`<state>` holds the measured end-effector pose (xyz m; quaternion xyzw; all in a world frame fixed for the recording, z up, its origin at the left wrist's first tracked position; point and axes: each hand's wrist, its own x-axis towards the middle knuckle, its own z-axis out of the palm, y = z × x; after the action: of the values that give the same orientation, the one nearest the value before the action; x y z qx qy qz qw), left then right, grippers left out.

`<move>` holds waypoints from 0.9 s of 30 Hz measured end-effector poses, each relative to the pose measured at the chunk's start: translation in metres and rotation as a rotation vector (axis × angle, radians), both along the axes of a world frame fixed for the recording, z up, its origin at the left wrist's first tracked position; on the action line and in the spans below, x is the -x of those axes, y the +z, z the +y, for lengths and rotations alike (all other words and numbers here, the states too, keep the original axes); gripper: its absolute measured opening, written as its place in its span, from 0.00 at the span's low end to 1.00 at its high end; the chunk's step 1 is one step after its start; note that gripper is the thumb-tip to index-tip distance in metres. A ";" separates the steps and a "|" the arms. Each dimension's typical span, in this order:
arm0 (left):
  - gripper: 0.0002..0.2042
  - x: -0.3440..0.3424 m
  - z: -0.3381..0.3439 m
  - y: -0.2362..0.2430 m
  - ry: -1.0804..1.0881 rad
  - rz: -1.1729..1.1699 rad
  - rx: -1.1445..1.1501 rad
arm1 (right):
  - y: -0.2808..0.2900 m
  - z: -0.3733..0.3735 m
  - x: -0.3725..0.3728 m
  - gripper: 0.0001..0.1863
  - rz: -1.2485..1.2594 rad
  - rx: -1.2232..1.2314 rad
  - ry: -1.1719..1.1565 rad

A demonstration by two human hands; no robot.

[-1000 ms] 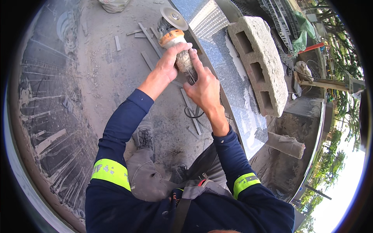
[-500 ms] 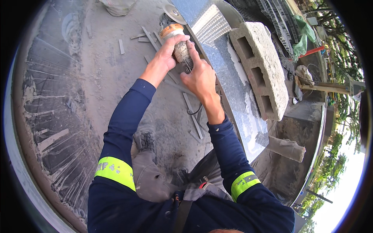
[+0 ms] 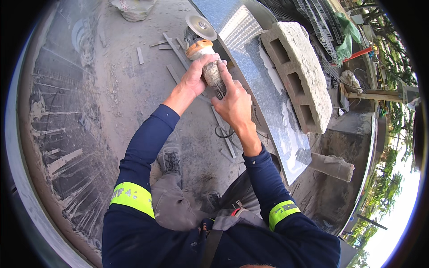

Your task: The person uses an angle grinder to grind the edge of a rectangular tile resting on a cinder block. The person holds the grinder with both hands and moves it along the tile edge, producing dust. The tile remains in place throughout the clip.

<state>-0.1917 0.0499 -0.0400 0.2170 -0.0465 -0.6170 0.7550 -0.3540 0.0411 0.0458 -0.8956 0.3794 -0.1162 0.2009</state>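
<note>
An angle grinder (image 3: 203, 48), with an orange collar, a dusty wrapped body and a round disc (image 3: 201, 27), is held at the long edge of a speckled, glossy stone slab (image 3: 250, 71). My left hand (image 3: 196, 76) grips the grinder's front part from the left, fingers wrapped round it. My right hand (image 3: 231, 102) holds the rear of the body, index finger stretched along it toward the disc. A cable (image 3: 223, 132) loops below my right hand. Whether the disc touches the slab is unclear.
A hollow concrete block (image 3: 295, 67) rests on the slab. Thin offcut strips (image 3: 172, 73) lie on the dusty floor. A sack (image 3: 134, 8) is at the top. Dark grilles (image 3: 313, 27), green sheeting (image 3: 345, 44) and a wrapped beam end (image 3: 333, 166) are to the right; a wooden post (image 3: 375, 94) juts out.
My hands and the grinder moved a little away from my body by half a second ago, and have since come back toward me. Both hands keep their hold throughout.
</note>
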 end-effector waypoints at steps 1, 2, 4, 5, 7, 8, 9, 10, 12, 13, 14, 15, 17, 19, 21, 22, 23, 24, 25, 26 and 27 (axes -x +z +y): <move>0.15 0.003 0.003 0.000 -0.002 0.002 -0.007 | 0.001 0.004 0.005 0.53 0.000 -0.008 -0.004; 0.15 0.006 0.004 -0.002 -0.003 0.004 -0.014 | 0.003 0.007 0.008 0.54 0.003 -0.008 -0.003; 0.15 0.010 0.006 0.003 0.005 -0.013 -0.026 | 0.002 0.004 0.010 0.54 -0.019 0.000 0.003; 0.15 0.010 0.005 0.006 0.007 -0.016 -0.025 | 0.001 0.001 0.010 0.54 -0.030 0.006 0.006; 0.15 0.001 0.000 0.010 0.023 -0.029 -0.023 | 0.007 -0.003 0.001 0.54 -0.004 -0.012 0.002; 0.15 -0.003 -0.003 0.011 0.030 -0.035 -0.030 | 0.009 -0.006 -0.005 0.55 0.010 -0.020 0.001; 0.15 -0.008 -0.007 0.011 0.037 -0.041 -0.034 | 0.006 -0.010 -0.009 0.54 -0.003 -0.010 0.009; 0.15 -0.012 -0.011 0.010 0.044 -0.046 -0.038 | 0.002 -0.015 -0.014 0.54 -0.016 0.000 0.017; 0.16 -0.021 -0.017 0.005 0.036 -0.069 -0.017 | 0.000 -0.020 -0.020 0.53 -0.035 0.002 0.028; 0.16 -0.025 -0.019 0.001 0.034 -0.081 -0.009 | 0.001 -0.021 -0.023 0.53 -0.041 -0.007 0.030; 0.17 -0.026 -0.022 -0.002 0.060 -0.090 -0.015 | 0.001 -0.022 -0.026 0.53 -0.047 -0.016 0.033; 0.18 -0.029 -0.025 -0.003 0.057 -0.101 -0.015 | 0.000 -0.024 -0.028 0.53 -0.049 -0.007 0.031; 0.18 -0.034 -0.030 -0.005 0.051 -0.126 -0.015 | -0.003 -0.027 -0.032 0.53 -0.055 0.011 0.028; 0.19 -0.042 -0.036 -0.008 0.046 -0.110 -0.023 | -0.006 -0.031 -0.038 0.52 -0.059 0.020 0.027; 0.20 -0.049 -0.040 -0.009 0.046 -0.123 -0.029 | -0.006 -0.033 -0.044 0.53 -0.041 0.029 0.021; 0.20 -0.051 -0.041 -0.009 0.049 -0.120 -0.030 | -0.006 -0.033 -0.047 0.53 -0.020 0.034 0.015; 0.20 -0.052 -0.042 -0.009 0.053 -0.118 -0.031 | -0.005 -0.033 -0.049 0.54 0.000 0.039 0.010; 0.21 -0.050 -0.041 -0.005 0.052 -0.112 -0.032 | -0.005 -0.033 -0.046 0.54 0.001 0.042 0.005; 0.20 -0.045 -0.038 -0.001 0.046 -0.106 -0.031 | -0.006 -0.032 -0.043 0.54 0.002 0.045 0.000; 0.19 -0.038 -0.033 0.002 0.039 -0.101 -0.031 | -0.006 -0.031 -0.038 0.54 0.003 0.047 -0.004; 0.18 -0.031 -0.024 0.008 0.036 -0.100 -0.035 | -0.006 -0.026 -0.033 0.54 0.001 0.033 0.002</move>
<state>-0.1608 0.0257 -0.0319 0.2613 -0.0696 -0.5926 0.7587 -0.3210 0.0155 0.0401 -0.8992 0.3769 -0.1217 0.1859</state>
